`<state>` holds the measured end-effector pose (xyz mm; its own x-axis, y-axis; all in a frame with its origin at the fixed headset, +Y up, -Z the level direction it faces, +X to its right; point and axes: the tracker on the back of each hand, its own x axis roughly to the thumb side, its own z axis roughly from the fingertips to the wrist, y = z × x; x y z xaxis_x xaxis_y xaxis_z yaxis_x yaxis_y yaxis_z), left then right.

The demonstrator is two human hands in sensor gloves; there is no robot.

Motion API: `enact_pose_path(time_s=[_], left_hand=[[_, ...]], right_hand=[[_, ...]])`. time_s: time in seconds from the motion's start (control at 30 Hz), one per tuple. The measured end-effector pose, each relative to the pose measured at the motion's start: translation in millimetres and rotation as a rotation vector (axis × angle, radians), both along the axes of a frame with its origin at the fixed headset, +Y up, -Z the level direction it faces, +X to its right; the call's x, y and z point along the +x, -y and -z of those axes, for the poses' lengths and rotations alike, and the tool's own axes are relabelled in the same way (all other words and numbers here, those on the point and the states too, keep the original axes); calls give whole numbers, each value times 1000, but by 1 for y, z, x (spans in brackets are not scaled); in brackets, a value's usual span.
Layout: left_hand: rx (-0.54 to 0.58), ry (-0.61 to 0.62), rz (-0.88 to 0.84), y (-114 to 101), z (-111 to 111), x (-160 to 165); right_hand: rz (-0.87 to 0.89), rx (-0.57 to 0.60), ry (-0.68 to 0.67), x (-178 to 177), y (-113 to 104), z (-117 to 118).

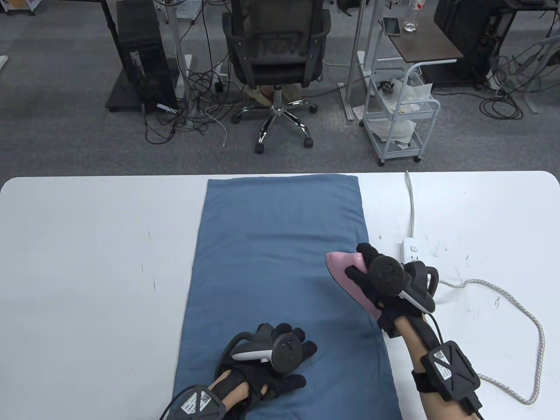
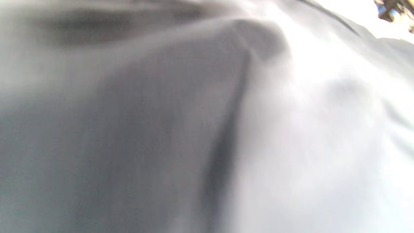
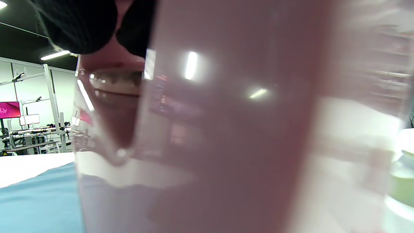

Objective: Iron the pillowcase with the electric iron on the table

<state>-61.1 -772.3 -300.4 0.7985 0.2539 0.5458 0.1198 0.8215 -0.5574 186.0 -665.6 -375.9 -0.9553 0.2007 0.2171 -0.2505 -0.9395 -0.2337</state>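
Observation:
A blue pillowcase point(image 1: 280, 262) lies flat lengthwise on the white table point(image 1: 87, 262). My right hand point(image 1: 372, 280) grips the handle of a pink electric iron point(image 1: 345, 264), which sits on the pillowcase's right edge, nose pointing to the far left. In the right wrist view the iron's pink body point(image 3: 226, 129) fills the frame, my gloved fingers point(image 3: 81, 26) over its top, blue cloth point(image 3: 35, 200) below. My left hand point(image 1: 280, 358) rests flat, fingers spread, on the pillowcase's near end. The left wrist view is a blurred grey close-up.
A white power strip point(image 1: 412, 249) lies on the table right of the iron, its cable running off the far edge. The iron's braided cord point(image 1: 520, 315) loops across the right side of the table. An office chair point(image 1: 275, 57) and a white cart point(image 1: 400, 118) stand beyond the table.

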Motion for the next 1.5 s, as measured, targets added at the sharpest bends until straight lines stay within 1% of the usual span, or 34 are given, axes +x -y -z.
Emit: enact_pose_path(time_s=[0.1,0.17,0.23,0.27,0.3,0.43,0.67,0.83,0.9,1.0,1.13,1.2,1.23,1.27,1.33,1.43,1.5], left_hand=[[12,-72,78,7,24,3],[22,-113,110,16,39,5],[22,-143,95,24,50,6],[6,-147,86,27,51,7],[-41,-139,109,30,52,7],[-80,-127,97,34,44,3],[-131,-110,74,38,1,-7],[-134,-95,74,39,-23,-11],[-134,-91,76,39,-26,-11],[-142,-92,73,39,-26,-12],[-143,-92,74,39,-26,-12],[-143,-91,75,39,-26,-12],[-144,-91,75,39,-26,-12],[-144,-91,75,39,-26,-12],[-144,-91,75,39,-27,-12],[-144,-91,76,39,-27,-12],[-145,-91,75,39,-27,-12]], right_hand=[[1,0,-3,0,0,0],[-8,3,-7,0,0,-1],[-12,1,-11,1,0,-1],[-12,0,-12,1,0,-1],[-14,-1,-13,2,0,-2],[-23,-6,-12,3,1,-2],[-53,-26,-39,-6,0,-7],[-108,-79,-115,-26,7,-18],[-136,-115,-157,-36,13,-23],[-181,-173,-217,-52,29,-29],[-283,-222,-281,-73,50,-36],[-313,-231,-304,-79,56,-39],[-326,-204,-293,-80,55,-40],[-344,-203,-293,-80,55,-39],[-327,-194,-271,-79,56,-35],[-351,-181,-154,-71,57,-9],[-347,-193,-63,-64,57,15]])
